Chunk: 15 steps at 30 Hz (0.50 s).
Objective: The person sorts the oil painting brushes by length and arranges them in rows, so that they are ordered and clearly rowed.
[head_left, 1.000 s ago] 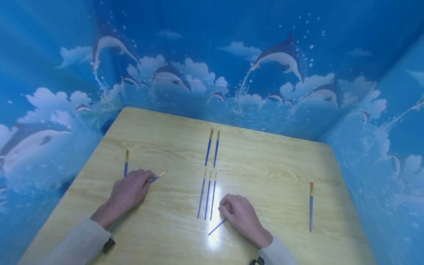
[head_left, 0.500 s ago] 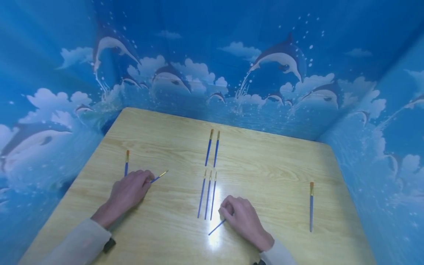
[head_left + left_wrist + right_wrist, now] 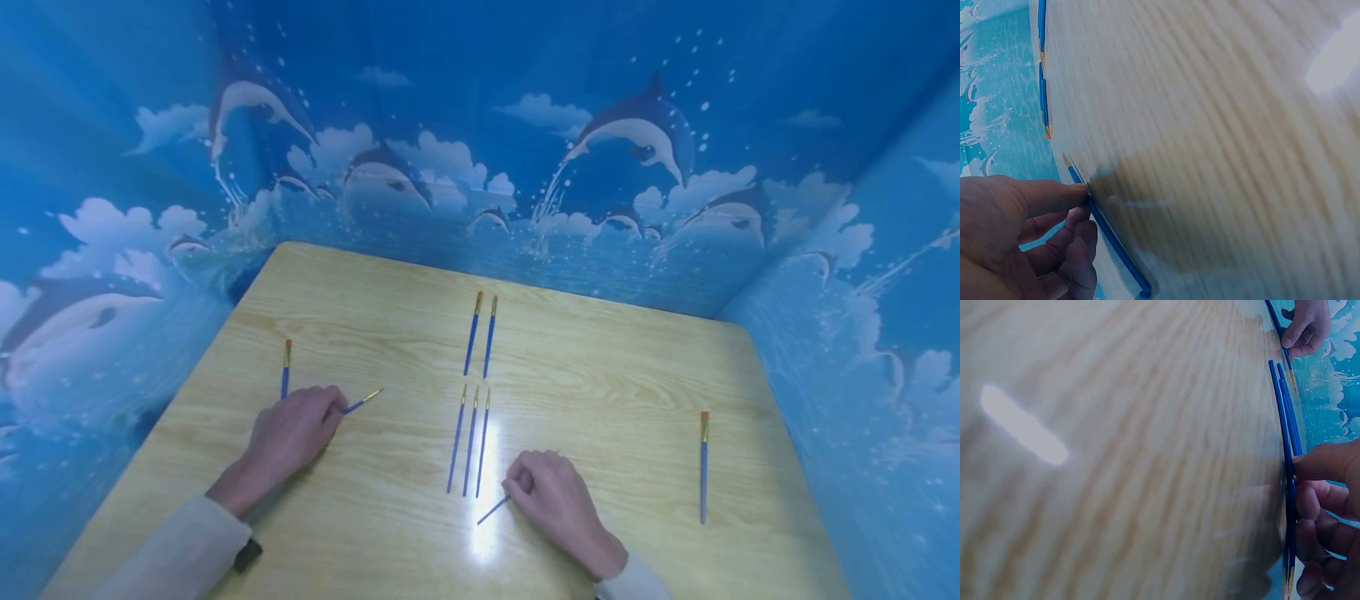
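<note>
My left hand [image 3: 296, 429] is low over the table's left part, pinching a thin blue paintbrush [image 3: 1113, 240] between thumb and fingers. In the head view its gold ferrule [image 3: 371, 395] points right, while the hand covers much of the handle. Right of the middle brushes, my right hand [image 3: 558, 504] pinches another thin paintbrush [image 3: 493, 509]; the blue handle end sticks out toward the lower left and the fingers hide most of the rest. Beside that hand lie three slim paintbrushes [image 3: 471, 450] side by side. A wider-tipped paintbrush [image 3: 286, 375] lies just beyond my left hand.
Two wider paintbrushes [image 3: 472, 342] lie parallel near the back of the wooden table [image 3: 600, 367]. Another flat paintbrush [image 3: 704, 475] is at the right. Blue dolphin-printed cloth [image 3: 450, 167] surrounds the table's back and sides.
My right hand has shifted slightly right and toward the near edge, and its brush's handle end moved a little up and right. The left hand's brush edged slightly right.
</note>
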Each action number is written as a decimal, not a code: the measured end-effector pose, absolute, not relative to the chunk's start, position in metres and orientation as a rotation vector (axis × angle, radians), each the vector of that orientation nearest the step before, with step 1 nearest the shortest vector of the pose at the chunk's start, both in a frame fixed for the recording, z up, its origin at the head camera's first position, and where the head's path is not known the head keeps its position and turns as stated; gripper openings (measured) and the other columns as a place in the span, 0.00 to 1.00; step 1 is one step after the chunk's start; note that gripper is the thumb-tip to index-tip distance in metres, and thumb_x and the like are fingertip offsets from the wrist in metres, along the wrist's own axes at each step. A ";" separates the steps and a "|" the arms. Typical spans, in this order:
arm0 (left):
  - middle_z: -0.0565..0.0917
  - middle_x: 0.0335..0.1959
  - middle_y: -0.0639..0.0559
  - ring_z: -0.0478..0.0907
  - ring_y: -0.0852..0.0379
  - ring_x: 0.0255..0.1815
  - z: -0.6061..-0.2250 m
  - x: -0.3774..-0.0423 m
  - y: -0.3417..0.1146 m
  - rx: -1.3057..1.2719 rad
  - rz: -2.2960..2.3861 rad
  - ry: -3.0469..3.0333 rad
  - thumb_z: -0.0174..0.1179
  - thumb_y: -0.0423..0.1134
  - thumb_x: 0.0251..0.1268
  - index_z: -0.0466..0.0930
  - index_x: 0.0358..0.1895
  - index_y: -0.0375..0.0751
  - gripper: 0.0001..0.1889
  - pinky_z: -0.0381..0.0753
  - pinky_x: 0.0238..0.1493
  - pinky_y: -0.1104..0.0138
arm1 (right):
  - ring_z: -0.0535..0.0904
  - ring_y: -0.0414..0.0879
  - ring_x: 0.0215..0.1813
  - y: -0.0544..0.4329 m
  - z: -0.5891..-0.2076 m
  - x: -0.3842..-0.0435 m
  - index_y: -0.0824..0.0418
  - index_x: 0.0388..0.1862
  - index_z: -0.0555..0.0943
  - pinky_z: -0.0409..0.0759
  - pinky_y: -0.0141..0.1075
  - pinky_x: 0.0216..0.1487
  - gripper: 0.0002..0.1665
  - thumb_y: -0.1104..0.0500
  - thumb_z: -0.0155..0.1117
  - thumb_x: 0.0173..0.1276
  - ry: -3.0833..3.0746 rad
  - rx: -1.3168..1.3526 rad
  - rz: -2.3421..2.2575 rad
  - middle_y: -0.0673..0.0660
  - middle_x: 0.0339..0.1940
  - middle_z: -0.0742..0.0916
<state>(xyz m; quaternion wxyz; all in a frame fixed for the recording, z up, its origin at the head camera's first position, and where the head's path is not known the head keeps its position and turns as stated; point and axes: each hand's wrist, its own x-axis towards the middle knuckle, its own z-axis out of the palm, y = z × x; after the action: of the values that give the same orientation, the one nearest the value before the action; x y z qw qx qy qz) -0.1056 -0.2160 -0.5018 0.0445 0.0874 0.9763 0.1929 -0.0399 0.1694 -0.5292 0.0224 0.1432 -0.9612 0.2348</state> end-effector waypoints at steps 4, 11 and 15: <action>0.89 0.38 0.48 0.81 0.54 0.34 -0.503 -0.105 -0.215 0.248 0.606 2.985 0.66 0.36 0.75 0.89 0.50 0.44 0.07 0.77 0.28 0.62 | 0.72 0.28 0.34 0.170 -0.529 -0.039 0.47 0.32 0.85 0.83 0.36 0.49 0.10 0.61 0.77 0.66 -2.977 0.454 0.724 0.37 0.26 0.82; 0.91 0.41 0.47 0.85 0.48 0.41 -0.501 -0.104 -0.212 0.293 0.632 3.033 0.66 0.38 0.76 0.91 0.52 0.44 0.08 0.84 0.34 0.55 | 0.75 0.32 0.37 0.177 -0.528 -0.039 0.48 0.35 0.87 0.81 0.29 0.41 0.09 0.62 0.79 0.65 -2.970 0.456 0.730 0.39 0.31 0.84; 0.88 0.37 0.51 0.81 0.56 0.33 -0.497 -0.104 -0.210 0.344 0.672 3.030 0.67 0.37 0.76 0.91 0.52 0.43 0.08 0.82 0.33 0.60 | 0.76 0.32 0.38 0.181 -0.526 -0.041 0.49 0.37 0.87 0.82 0.29 0.42 0.09 0.60 0.81 0.65 -3.008 0.427 0.730 0.39 0.32 0.85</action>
<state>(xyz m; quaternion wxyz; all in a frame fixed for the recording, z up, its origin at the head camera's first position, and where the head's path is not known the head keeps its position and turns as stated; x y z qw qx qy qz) -0.1039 -0.2096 -0.4967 0.0096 0.1101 0.9703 0.2151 -0.0411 0.1812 -0.5264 0.0084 0.1366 -0.9626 0.2337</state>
